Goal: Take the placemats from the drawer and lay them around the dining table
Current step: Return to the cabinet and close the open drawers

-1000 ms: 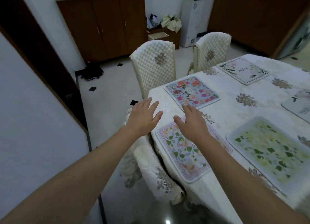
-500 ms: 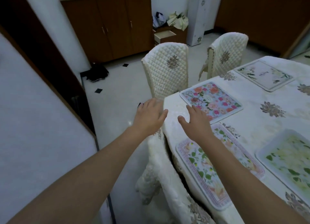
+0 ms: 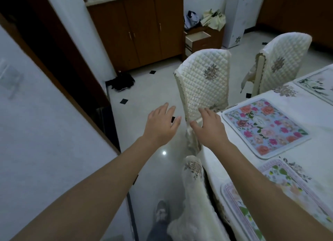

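Note:
Three placemats lie on the dining table (image 3: 297,103), which wears a white flowered cloth. A pink-bordered leafy placemat (image 3: 288,185) sits nearest me, partly under my right forearm. Beyond it lies a blue rose-patterned placemat (image 3: 264,127), and a pale placemat (image 3: 317,84) shows at the right edge. My left hand (image 3: 160,125) hovers over the floor, fingers spread and empty. My right hand (image 3: 209,127) hangs open at the table's corner, touching no mat. An open drawer (image 3: 197,40) juts from a low cabinet at the back.
Two chairs with quilted white covers, one (image 3: 203,82) by the table corner, another (image 3: 282,58) further right, stand along the table's far side. A grey wall (image 3: 36,132) and dark doorway fill the left. A dark cloth heap (image 3: 122,82) lies on the tiled floor.
Both hands have come off the leafy placemat and drifted left past the table's corner. My view has swung left, so the green mat is out of frame.

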Tool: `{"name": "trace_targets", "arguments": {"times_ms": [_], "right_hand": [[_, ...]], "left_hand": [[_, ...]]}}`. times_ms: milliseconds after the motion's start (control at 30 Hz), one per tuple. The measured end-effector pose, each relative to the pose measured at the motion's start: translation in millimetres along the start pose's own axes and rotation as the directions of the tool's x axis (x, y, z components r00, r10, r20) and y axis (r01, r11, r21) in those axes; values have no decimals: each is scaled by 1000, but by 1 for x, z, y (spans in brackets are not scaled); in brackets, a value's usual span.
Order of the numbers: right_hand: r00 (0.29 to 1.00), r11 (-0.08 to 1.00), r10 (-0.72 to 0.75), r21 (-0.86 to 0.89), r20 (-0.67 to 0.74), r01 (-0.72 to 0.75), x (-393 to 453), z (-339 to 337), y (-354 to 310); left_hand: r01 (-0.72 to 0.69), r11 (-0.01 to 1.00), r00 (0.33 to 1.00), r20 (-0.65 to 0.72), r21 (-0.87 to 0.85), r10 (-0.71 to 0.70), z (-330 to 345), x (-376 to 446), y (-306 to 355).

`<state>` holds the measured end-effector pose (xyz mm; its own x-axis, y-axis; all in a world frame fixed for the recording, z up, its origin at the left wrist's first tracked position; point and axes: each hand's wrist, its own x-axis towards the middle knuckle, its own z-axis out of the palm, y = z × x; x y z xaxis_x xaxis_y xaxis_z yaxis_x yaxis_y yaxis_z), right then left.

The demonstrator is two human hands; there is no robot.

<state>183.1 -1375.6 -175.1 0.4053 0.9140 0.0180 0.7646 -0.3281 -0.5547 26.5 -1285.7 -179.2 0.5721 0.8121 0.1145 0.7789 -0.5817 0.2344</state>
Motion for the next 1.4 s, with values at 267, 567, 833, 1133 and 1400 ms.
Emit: {"name": "trace_targets", "arguments": {"times_ms": [267, 567, 833, 1133, 1400], "right_hand": [[971, 975, 222, 1, -89, -223, 100, 39, -1], [957, 967, 245, -34, -157, -253, 190, 44, -35], [984, 994, 100, -28, -145, -105, 260, 51, -63], [995, 994, -81, 70, -60, 85, 353, 79, -137], [994, 993, -105, 53, -28, 106, 416, 102, -159]], "left_hand": [[-164, 985, 981, 101, -45, 168, 44, 129, -47], [-188, 982, 977, 101, -36, 190, 26, 223, -99], [-118, 993, 991, 70, 13, 117, 2, 260, -129], [107, 993, 994, -2, 42, -107, -50, 292, -193], [157, 988, 988, 3, -3, -157, -40, 346, -247]]}}
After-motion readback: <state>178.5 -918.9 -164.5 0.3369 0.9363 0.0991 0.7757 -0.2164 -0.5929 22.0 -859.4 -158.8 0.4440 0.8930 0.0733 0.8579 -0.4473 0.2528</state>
